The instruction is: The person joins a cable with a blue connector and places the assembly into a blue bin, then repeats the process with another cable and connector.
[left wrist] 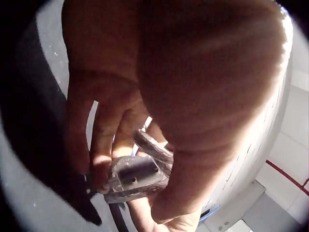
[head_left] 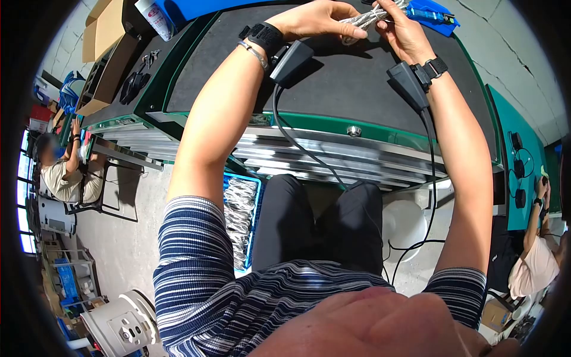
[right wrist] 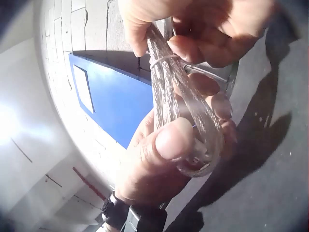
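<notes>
A coiled bundle of silvery braided cable (head_left: 357,34) is held above the dark bench mat (head_left: 339,77). My left hand (head_left: 309,21) grips its looped end, with the thumb (right wrist: 173,140) laid across the loop in the right wrist view. A thin band (right wrist: 164,60) ties the strands near the middle. Above that band, my right hand (head_left: 409,39) pinches the bundle between thumb and fingers. Looking along the left palm, the left wrist view shows a loop of the cable (left wrist: 137,179) by the fingertips, partly hidden by the hand.
A blue bin (head_left: 441,24) stands just beyond my right hand. Below the bench, a blue crate (head_left: 258,208) holds several similar cable bundles. At the far left are a spray can (head_left: 156,21) and a cardboard box (head_left: 102,33). Other people sit on both sides.
</notes>
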A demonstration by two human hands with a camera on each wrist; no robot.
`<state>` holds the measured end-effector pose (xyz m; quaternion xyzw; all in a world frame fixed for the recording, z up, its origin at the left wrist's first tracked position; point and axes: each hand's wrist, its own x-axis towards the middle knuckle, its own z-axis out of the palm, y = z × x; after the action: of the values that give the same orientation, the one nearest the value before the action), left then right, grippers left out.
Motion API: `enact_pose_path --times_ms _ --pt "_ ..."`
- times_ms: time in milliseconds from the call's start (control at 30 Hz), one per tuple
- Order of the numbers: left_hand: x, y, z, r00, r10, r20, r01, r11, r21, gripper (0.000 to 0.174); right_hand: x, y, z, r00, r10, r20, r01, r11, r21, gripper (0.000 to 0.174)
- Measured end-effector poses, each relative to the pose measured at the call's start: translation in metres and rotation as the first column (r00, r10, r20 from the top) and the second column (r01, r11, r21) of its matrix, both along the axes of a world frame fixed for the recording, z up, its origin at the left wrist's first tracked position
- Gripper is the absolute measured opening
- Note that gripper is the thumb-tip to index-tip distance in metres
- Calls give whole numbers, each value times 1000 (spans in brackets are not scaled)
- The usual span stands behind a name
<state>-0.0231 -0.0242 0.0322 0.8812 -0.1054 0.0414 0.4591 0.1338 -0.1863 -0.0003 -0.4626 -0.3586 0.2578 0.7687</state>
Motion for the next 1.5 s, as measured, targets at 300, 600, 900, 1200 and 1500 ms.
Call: enact_pose_path --times_ms 300,600,900,1200,1500 --pt "6 5 -11 990 -79 -117 35 941 -336 32 6 0 -1 998 38 59 -40 998 38 15" --pt "11 14 -12 983 -136 -125 78 919 -387 32 14 0 -2 993 118 22 -120 990 74 14" --pt "-1 6 5 928 165 334 -194 979 55 33 18 -1 -2 997 77 10 -78 993 85 14" --pt "0 -3 8 718 395 573 -562 814 143 38 24 0 -4 997 41 -71 -34 994 101 14" --pt "9 -6 -5 758 569 319 -478 817 -321 44 30 2 -9 982 49 -181 -46 999 19 17"
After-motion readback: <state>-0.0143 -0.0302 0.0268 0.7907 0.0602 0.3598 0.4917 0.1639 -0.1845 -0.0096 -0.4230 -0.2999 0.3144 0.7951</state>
